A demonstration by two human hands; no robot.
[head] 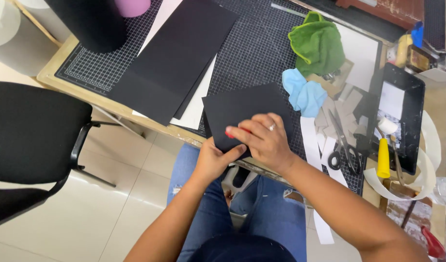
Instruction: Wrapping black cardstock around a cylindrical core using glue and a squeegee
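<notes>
A black square card [242,109] lies at the near edge of the gridded cutting mat [252,53]. My left hand [214,159] grips the card's near corner from below. On top of the card rests my right hand [262,138], with a ring on one finger; it presses a small red-tipped tool [230,134] against the card's surface. Most of the tool is hidden under the fingers.
Large black sheets [177,53] over white paper lie left on the mat. Green cloth [319,44] and blue cloth [304,92] sit right, with scissors [343,150], card scraps, white strips, and a black tray [402,111] holding a yellow-handled roller [384,155]. A black chair [34,140] stands left.
</notes>
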